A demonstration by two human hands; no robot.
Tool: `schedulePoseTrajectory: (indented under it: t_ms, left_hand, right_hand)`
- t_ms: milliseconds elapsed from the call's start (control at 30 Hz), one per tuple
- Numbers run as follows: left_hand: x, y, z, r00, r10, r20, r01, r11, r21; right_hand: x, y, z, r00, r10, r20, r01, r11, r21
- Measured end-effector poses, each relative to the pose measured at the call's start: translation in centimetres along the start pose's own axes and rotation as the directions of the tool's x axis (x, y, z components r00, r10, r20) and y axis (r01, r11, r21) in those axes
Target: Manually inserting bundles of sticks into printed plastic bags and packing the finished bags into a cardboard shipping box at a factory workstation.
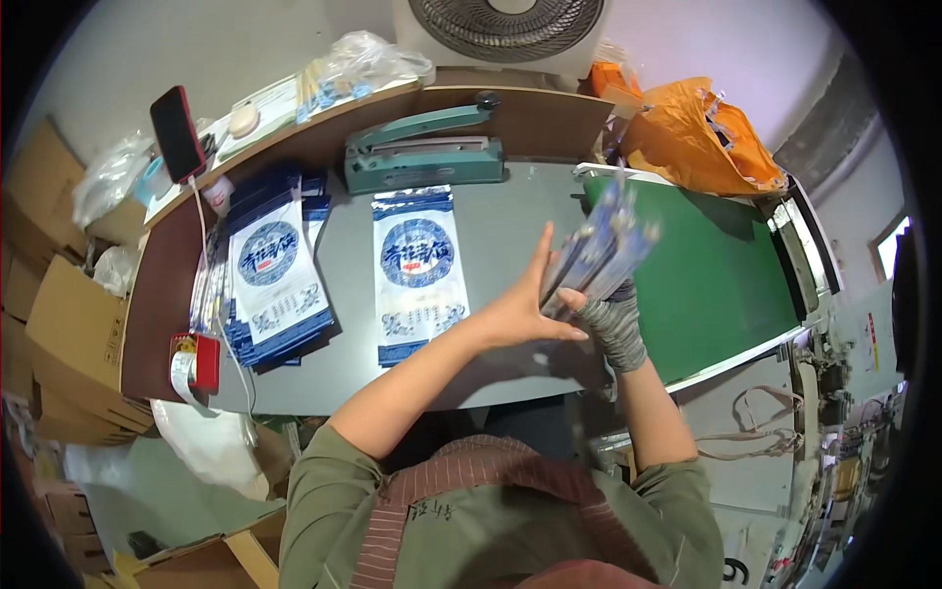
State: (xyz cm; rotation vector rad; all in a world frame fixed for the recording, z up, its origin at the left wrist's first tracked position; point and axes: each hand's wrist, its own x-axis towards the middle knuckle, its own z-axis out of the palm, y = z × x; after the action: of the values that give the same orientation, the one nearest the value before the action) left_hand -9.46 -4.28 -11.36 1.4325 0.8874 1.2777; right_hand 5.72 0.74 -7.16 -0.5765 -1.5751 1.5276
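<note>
the green belt lies wide open on the right, the orange sack crowding its far end. a narrow strip of table runs between the stack and the lone bag; behind that bag the sealer blocks the way, and the left forearm crosses the front edge.

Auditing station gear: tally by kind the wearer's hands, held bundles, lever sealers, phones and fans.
Left hand and right hand: 2
Held bundle: 1
Teal lever sealer: 1
Phone: 1
Fan, cut off by the top edge: 1
Total: 6
</note>
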Motion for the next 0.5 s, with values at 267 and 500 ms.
schedulePoseTrajectory:
  t_ms: [267,500]
  left_hand:
    - [-6.4,0.2,0.0,0.998,-0.035,-0.059,0.043,0.991,0.129]
    - [-16.2,1.1,1.3,0.885,-0.448,0.126,0.463,0.872,-0.155]
  right_hand:
    - [-2.5,-1.3,6.0,0.989,-0.120,0.087,0.135,0.971,-0.197]
    - [-3.8,4.3,7.7,0.751,0.394,0.531,-0.337,0.919,-0.205]
